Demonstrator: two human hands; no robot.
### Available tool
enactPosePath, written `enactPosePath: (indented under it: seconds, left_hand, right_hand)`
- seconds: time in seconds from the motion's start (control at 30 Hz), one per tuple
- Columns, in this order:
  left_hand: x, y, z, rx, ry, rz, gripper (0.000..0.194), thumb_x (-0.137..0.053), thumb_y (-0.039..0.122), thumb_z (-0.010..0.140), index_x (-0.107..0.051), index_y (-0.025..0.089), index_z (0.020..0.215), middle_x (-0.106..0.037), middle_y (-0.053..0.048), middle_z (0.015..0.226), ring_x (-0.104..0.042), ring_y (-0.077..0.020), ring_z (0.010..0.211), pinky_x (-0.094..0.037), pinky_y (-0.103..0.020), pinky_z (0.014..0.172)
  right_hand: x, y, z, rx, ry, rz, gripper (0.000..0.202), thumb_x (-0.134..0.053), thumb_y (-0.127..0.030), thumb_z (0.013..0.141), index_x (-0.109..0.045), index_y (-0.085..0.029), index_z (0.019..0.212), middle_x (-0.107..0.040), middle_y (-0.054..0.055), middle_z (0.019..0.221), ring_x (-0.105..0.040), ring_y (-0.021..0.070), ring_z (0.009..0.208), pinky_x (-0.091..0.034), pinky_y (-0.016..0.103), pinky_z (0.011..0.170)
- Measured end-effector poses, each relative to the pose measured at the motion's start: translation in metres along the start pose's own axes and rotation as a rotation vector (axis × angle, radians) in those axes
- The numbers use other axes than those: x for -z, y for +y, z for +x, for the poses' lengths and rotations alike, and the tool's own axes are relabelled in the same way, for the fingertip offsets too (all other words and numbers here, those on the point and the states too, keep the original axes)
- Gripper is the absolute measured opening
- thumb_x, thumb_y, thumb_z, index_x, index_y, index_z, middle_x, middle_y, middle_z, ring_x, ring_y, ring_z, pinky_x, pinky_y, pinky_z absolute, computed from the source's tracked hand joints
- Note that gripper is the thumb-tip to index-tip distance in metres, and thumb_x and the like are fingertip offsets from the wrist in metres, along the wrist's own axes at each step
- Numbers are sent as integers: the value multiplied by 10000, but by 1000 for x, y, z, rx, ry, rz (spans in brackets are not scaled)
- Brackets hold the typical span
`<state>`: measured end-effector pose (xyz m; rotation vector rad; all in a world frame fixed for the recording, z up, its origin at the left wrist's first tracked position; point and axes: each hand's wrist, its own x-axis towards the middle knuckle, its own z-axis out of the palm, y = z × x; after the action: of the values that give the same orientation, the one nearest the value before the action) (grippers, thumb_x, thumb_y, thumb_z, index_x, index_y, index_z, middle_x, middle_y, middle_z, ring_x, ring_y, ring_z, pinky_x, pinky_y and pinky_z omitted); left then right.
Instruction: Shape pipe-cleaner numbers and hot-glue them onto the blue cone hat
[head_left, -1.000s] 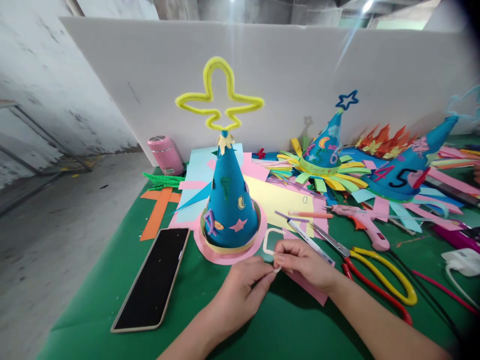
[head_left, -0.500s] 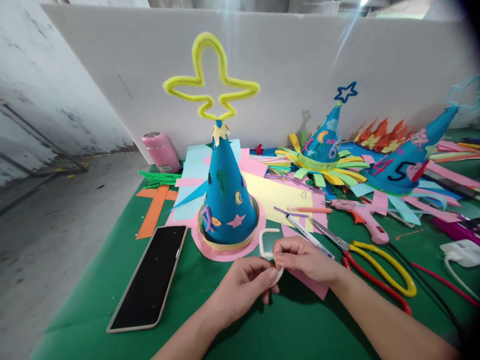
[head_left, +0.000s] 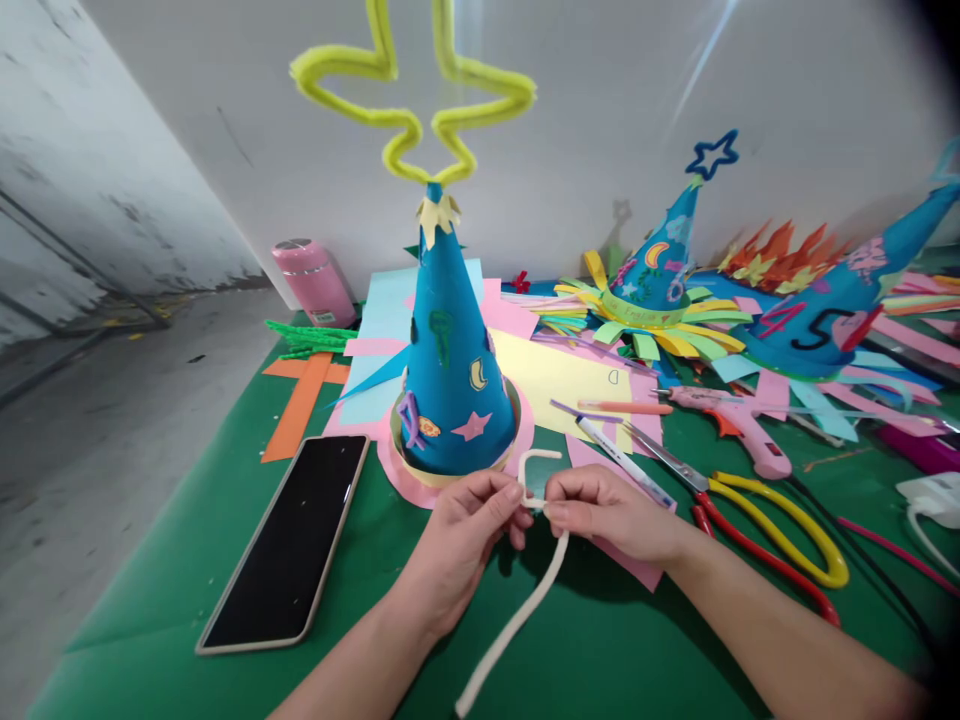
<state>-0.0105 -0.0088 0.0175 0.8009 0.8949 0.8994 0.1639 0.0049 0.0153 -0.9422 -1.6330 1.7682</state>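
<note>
A cream pipe cleaner (head_left: 517,632) is bent into angular turns at its upper end, while its long tail hangs down toward me. My left hand (head_left: 474,525) pinches the bent part at its lower left corner. Just to the right, my right hand (head_left: 609,512) grips the same pipe cleaner between thumb and fingers. Behind my hands stands a blue paper cone hat (head_left: 454,330) with a pink brim, stickers and a yellow pipe-cleaner shape (head_left: 409,120) on its tip; the top of that shape is cut off by the view.
Left lies a phone (head_left: 289,545), with a pink bottle (head_left: 313,285) behind it. Scissors (head_left: 780,530), a white marker (head_left: 626,462) and a pink glue gun (head_left: 739,425) lie to the right. Two more cone hats (head_left: 660,265) stand farther back, before a white board (head_left: 540,140).
My left hand has moved up and left, from the pipe cleaner's lower part to its bent corner. The long tail now shows below my hands. The camera view has tilted down.
</note>
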Motion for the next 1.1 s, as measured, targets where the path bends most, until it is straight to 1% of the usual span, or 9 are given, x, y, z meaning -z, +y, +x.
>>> enactPosePath:
  seconds: [0.1,0.23,0.5,0.6,0.83,1.0,1.1]
  left_hand:
    - [0,0,0,-13,14,-34,146,-615,262,734,-569,139,670,-546,19,588,-479,-62,548,-371,-181,527]
    - [0,2,0,-27,18,-28,146,-638,251,713,-567,137,657,-525,28,584,-453,-51,541,-354,-174,520]
    - [3,2,1,-35,29,113,179,-653,262,698,-535,142,638,-482,39,570,-424,-54,545,-327,-192,528]
    - [5,2,0,-38,-3,173,206,-634,287,715,-510,143,636,-458,44,564,-399,-54,544,-312,-196,531]
    - [8,6,-1,-31,-139,295,245,-590,324,751,-469,145,635,-414,51,554,-348,-49,515,-253,-202,495]
    - [9,7,-2,-66,-168,353,245,-579,318,760,-463,146,630,-389,54,557,-333,-50,515,-232,-207,485]
    - [9,9,-3,-87,-182,385,241,-574,307,763,-462,147,622,-390,53,552,-324,-53,514,-221,-212,480]
  right_hand:
    - [-1,-1,0,-15,-2,-16,259,-541,-339,773,-521,-146,602,-408,-53,523,-317,62,476,-244,203,455]
    - [-2,-1,-1,-27,-15,-9,225,-540,-296,762,-529,-145,595,-391,-61,502,-306,57,459,-234,200,441]
    - [-2,-1,-1,-53,-11,15,184,-536,-229,743,-544,-142,582,-429,-56,497,-322,58,455,-232,204,445]
    - [-1,0,0,-29,0,60,175,-532,-214,729,-537,-145,569,-454,-48,500,-335,62,463,-239,208,455]
    - [-1,3,0,22,38,148,142,-547,-193,683,-545,-144,551,-492,-36,504,-371,73,487,-258,218,489]
    - [-2,5,-1,27,48,241,125,-555,-173,661,-563,-138,541,-497,-38,486,-376,73,483,-260,220,497]
    - [-3,4,-1,18,77,296,115,-552,-158,638,-568,-139,526,-502,-38,467,-372,72,472,-256,220,494]
